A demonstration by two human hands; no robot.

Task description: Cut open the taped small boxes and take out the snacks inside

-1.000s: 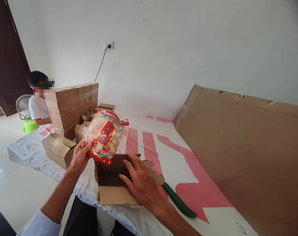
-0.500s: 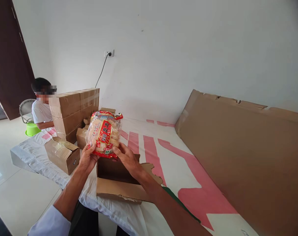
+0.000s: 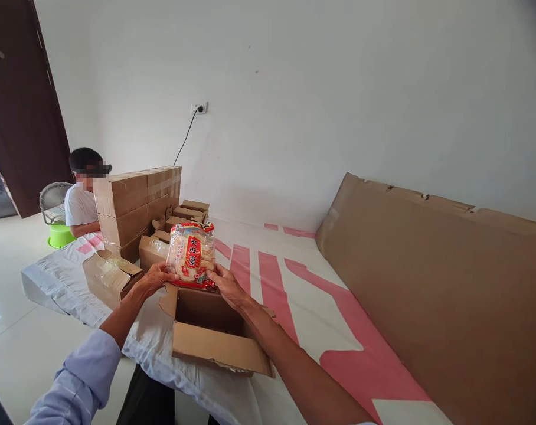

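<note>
A snack bag [image 3: 192, 255] is held upright between both hands directly above the far rim of an open cardboard box [image 3: 208, 330]. The left hand [image 3: 156, 276] is closed on the bag's lower left corner; the right hand [image 3: 224, 282] is closed on its lower right corner. A second ago the bag was held by the left hand alone, higher up, while the right hand was pressed into the box. The bag has since been lowered and is now gripped on both sides, so placement into the box appears to be under way. The box lies at the near edge of a white and pink sheet [image 3: 312, 307]. Stacked boxes [image 3: 137, 203] stand at the sheet's far left corner, beside a seated person [image 3: 82, 198].
</note>
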